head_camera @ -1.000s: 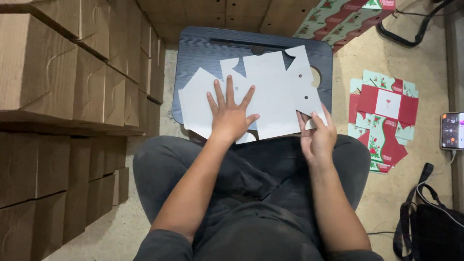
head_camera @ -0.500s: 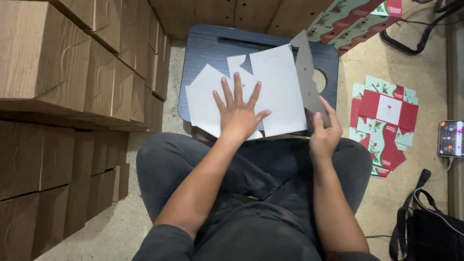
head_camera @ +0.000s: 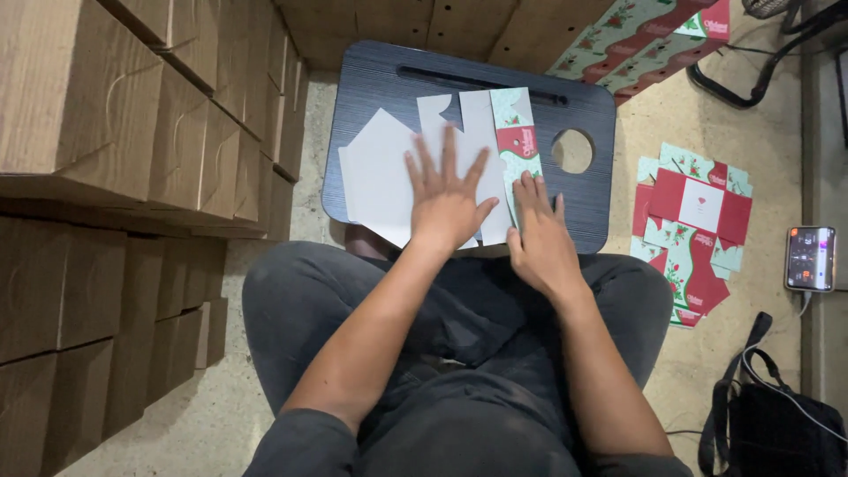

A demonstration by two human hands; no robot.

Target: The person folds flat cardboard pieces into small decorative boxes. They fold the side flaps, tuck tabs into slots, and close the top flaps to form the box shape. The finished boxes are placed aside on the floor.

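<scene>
Left hand (head_camera: 446,199) lies flat with fingers spread on the white carton blank (head_camera: 389,177) on the dark lap desk (head_camera: 583,212). Right hand (head_camera: 539,238), fingers straight, now presses down the printed flap (head_camera: 517,132), upright half a second ago: fold closed. The blank's long axis runs left-right; the flap points far.

Well to the left of the fingers, stacked brown cardboard boxes (head_camera: 132,132) are seen, and more brown cardboard (head_camera: 397,22) is placed beyond the fingertips, at the top. Up and to the right of the fingers, a pile of printed green and red box sheets (head_camera: 654,40) is laid, and a dark cable (head_camera: 760,62) is curved beside it. To the right of the fingers, a flattened printed box blank (head_camera: 693,230) is spread on the floor, a small device with a lit screen (head_camera: 809,258) is found further right, and a black bag (head_camera: 777,424) is placed at the lower right.
</scene>
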